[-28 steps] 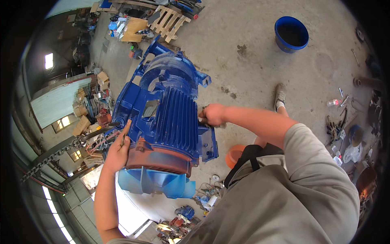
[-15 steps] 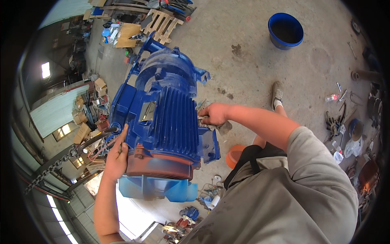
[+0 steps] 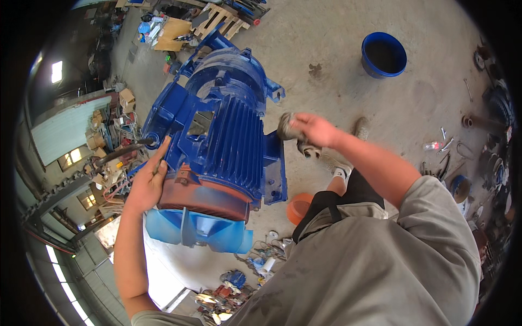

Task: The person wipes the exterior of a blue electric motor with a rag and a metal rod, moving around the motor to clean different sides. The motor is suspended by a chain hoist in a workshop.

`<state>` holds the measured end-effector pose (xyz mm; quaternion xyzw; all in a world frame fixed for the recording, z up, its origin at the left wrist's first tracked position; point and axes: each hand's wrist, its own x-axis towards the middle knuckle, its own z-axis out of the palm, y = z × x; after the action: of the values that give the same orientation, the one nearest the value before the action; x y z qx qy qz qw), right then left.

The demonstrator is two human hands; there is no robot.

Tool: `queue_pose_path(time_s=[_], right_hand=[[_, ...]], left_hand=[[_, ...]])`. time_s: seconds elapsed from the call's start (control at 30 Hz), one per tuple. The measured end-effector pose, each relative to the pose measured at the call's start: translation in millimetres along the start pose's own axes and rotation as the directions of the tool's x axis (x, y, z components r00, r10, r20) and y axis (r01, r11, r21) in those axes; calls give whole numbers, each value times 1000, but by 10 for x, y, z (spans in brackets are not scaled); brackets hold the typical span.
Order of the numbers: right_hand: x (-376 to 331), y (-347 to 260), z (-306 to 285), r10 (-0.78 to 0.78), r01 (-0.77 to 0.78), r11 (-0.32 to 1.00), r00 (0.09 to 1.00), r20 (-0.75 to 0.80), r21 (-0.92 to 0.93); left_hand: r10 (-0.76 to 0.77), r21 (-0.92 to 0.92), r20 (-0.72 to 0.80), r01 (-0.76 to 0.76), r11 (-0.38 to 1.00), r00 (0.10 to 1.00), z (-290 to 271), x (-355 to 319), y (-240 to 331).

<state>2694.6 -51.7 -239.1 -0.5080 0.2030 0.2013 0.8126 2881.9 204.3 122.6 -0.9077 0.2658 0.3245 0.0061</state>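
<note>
A large blue electric motor (image 3: 235,138) with cooling ribs fills the middle left. Its near end has a reddish-brown band (image 3: 206,198), and below that sits a light-blue fan (image 3: 217,232). My left hand (image 3: 145,187) lies against the motor's left side by the band, fingers stretched out along the housing. To the right of the ribs, my right hand (image 3: 316,129) grips a dirty grey rag (image 3: 287,127), apart from the motor. A loose part of the rag hangs below my fingers. A blue mounting foot (image 3: 275,182) sticks out on the motor's right side.
On the floor stand a blue bucket (image 3: 375,69) at the far right and an orange bucket (image 3: 297,208) near my legs. A chain (image 3: 61,190) runs at the left. Tools and metal parts lie along the right edge; a wooden pallet (image 3: 227,23) is at the back.
My right hand has drawn the rag away from the motor's ribs, rightward and up. My left hand stays on the motor's side. The whole view has shifted slightly.
</note>
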Motion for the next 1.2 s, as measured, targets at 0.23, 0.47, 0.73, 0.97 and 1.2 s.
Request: queue_pose_path(time_s=[0.23,0.47,0.73,0.97,1.2], right_hand=[[-464,44,749,-539,668,469,735,412,-578],[-136,161,799,-558,730,292,655,509,-618],[-474,-306,240,-88,194,375,981,174,-907],[-321,182,852,-387,577,527,817,428,-624],[-362,-668,804,80,342,175,930,359,-923]], left_hand=[[33,-34,-30,-34,999,999,59,-25,-69],[67,1,-83,-67,998,994,133,-55,-82],[40,31,-33,-39,999,999,84,-39,-140],[29,4,-36,-29,1000,999,82,-26,-112],[24,25,-94,-22,999,995,148,-56,-118]])
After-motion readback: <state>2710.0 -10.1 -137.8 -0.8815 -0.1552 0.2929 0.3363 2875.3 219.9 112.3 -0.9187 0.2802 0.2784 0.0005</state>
